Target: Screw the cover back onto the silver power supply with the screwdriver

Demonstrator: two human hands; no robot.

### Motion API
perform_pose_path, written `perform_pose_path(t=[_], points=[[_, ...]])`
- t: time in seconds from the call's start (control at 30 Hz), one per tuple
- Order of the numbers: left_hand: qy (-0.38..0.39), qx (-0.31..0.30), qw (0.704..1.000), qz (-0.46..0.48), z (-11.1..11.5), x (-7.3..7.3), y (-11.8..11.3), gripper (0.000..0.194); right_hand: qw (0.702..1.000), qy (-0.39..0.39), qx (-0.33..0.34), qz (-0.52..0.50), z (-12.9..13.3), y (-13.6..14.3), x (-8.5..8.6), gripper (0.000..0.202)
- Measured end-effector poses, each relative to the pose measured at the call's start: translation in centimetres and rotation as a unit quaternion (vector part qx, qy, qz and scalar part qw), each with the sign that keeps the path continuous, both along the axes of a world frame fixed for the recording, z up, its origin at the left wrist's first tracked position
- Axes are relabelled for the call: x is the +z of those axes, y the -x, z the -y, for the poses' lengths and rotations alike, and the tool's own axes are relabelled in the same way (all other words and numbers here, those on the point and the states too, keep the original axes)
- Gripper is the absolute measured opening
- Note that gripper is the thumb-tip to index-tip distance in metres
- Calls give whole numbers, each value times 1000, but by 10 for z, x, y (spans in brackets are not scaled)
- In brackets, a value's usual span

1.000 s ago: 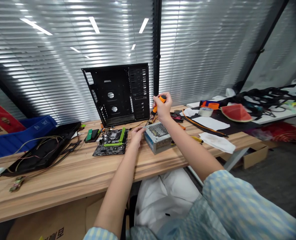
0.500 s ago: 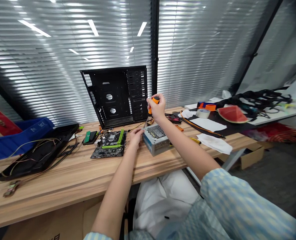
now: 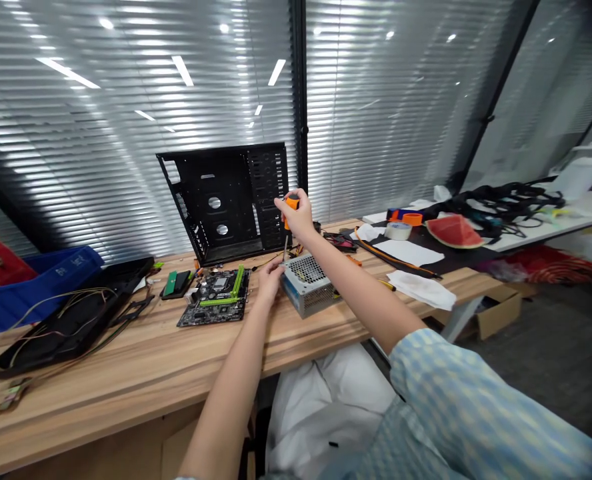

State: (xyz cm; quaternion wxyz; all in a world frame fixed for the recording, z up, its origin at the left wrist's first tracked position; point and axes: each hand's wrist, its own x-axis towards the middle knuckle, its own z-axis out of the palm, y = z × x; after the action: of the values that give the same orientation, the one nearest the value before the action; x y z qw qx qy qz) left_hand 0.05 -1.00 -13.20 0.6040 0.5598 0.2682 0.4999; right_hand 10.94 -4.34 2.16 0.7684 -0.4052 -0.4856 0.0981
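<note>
My right hand [image 3: 297, 217] is closed round the orange-and-black handle of a screwdriver [image 3: 291, 203]. Its shaft points down to the back left corner of a silver computer power supply [image 3: 309, 298]. At that same corner my left hand [image 3: 270, 279] has its fingertips drawn together beside the screwdriver's tip. Whatever lies between those fingertips is hidden. The power supply rests on the wooden table with its perforated grille facing up. Left of it lies a motherboard [image 3: 213, 310] with bright green slots.
An open black computer case [image 3: 231, 180] stands behind my hands. A black panel with cables [image 3: 83, 310] and a blue bin [image 3: 36, 293] are at left. Cables, white tissues [image 3: 423, 290], a tape roll [image 3: 398, 231] and a watermelon-shaped piece [image 3: 455, 231] lie at right.
The view has shifted slightly, so most things sit a little further left and lower. Both hands keep their places at the power supply's corner, the screwdriver still in my right hand.
</note>
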Motion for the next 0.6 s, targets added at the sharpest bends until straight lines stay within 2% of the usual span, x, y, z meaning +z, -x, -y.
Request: perform_pose_path(t=[0.2,0.27,0.43,0.6], points=[[-18,7,1000,-19,0,-2,1,31,994,19,100,-45,-12,-9,6,19],[-21,10,999,-23,0,-2,2,31,992,29,108,-53,-15,-14,6,20],[-27,19,999,-33,-1,-2,3,30,998,8,61,6,-12,-20,3,31],[-33,25,998,-37,0,-2,3,30,997,2,-45,62,-2,-16,4,41]])
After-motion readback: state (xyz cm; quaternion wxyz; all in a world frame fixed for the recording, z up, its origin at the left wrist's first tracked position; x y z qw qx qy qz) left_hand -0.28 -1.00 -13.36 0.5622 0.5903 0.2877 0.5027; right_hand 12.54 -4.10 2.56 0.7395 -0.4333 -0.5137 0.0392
